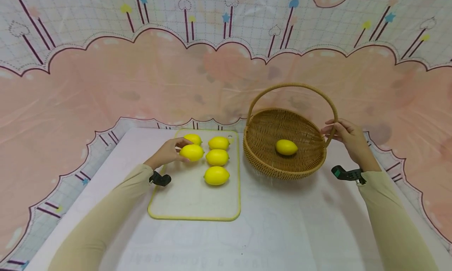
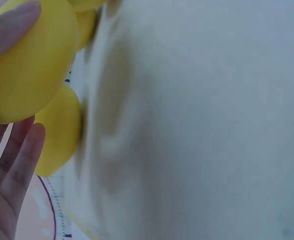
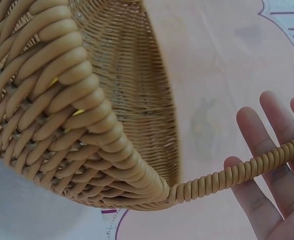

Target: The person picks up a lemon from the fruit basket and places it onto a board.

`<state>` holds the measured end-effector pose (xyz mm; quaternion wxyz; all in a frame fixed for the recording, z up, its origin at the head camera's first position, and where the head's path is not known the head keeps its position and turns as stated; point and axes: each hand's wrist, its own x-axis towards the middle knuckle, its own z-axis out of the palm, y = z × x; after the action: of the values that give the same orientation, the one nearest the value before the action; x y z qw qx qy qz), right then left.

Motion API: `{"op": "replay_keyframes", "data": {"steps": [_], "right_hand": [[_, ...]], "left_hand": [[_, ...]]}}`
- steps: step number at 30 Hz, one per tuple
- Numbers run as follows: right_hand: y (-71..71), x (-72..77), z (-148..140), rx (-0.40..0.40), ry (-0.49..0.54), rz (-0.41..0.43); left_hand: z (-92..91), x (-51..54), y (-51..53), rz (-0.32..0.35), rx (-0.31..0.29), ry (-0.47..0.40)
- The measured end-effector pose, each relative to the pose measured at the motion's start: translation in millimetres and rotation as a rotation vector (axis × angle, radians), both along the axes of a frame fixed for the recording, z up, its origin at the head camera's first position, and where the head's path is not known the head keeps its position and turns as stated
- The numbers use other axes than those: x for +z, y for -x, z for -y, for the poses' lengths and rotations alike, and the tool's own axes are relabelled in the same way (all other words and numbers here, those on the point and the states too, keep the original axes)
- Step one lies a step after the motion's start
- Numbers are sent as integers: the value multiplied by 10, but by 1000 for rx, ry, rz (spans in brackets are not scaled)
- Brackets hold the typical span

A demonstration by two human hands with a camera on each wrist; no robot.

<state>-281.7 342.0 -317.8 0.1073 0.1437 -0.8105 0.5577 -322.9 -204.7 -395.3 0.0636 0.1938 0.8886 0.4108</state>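
My left hand [image 1: 168,151] pinches a yellow lemon [image 1: 192,152] between thumb and fingers above the left part of a cutting board [image 1: 192,204] with a yellow rim. Just behind it lies another lemon [image 1: 193,138], partly hidden. Three lemons line up on the board's right side, the nearest one [image 1: 217,176] lowest in the head view. My right hand [image 1: 347,139] holds the right side of the handle [image 3: 242,172] of a wicker basket [image 1: 254,155], its fingers behind the handle. The basket's mouth tilts toward me, and one lemon [image 1: 286,147] sits inside.
A white-topped table [image 1: 282,224] carries the board and basket. Behind it hangs a pink and white printed cloth [image 1: 159,82]. The basket's tall handle arches above its mouth.
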Motion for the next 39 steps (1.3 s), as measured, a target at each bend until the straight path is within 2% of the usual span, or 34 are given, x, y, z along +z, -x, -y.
{"op": "replay_keyframes", "data": {"steps": [6, 12, 17, 22, 32, 39], "right_hand": [[-4, 1, 5, -11, -27, 4], [-5, 7, 11, -17, -35, 17], [-3, 15, 13, -20, -39, 23], [0, 16, 6, -11, -23, 15], [3, 8, 6, -16, -45, 16], [0, 1, 4, -4, -38, 7]], "left_hand": [[79, -144, 24, 12, 16, 21], [135, -219, 38, 46, 0, -21], [155, -227, 36, 53, -26, -32], [152, -210, 26, 54, -27, -36], [159, -228, 51, 42, -12, -83], [161, -260, 83, 24, 25, -77]]}}
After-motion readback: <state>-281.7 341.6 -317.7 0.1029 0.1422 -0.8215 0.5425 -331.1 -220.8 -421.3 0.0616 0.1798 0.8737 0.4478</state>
